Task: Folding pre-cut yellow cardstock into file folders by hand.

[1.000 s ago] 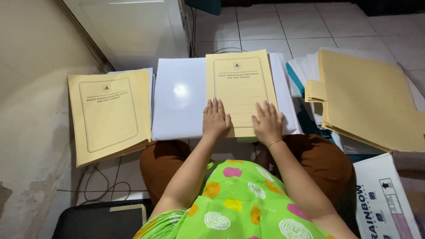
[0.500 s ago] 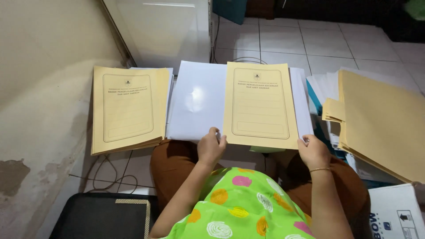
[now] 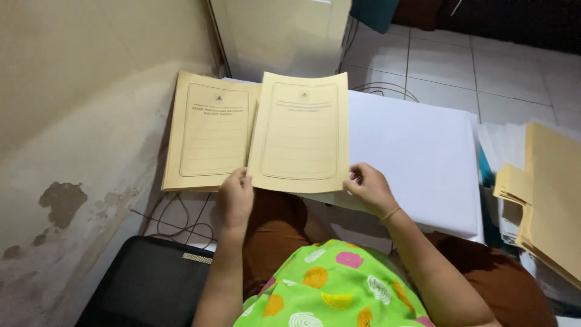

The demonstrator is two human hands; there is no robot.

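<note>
Head view: we now grip the tan folder (image 3: 301, 133) by its bottom corners, left hand (image 3: 236, 197) and right hand (image 3: 370, 189) pinching it, carried leftward off the white sheets (image 3: 417, 151) toward the folder stack (image 3: 209, 130).

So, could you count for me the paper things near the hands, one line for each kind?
Yellow cover sheet held in both hands: 1
Stacks of yellow covers, left and right: 2
White sheet piles, centre and right: 2
Total: 5
</note>
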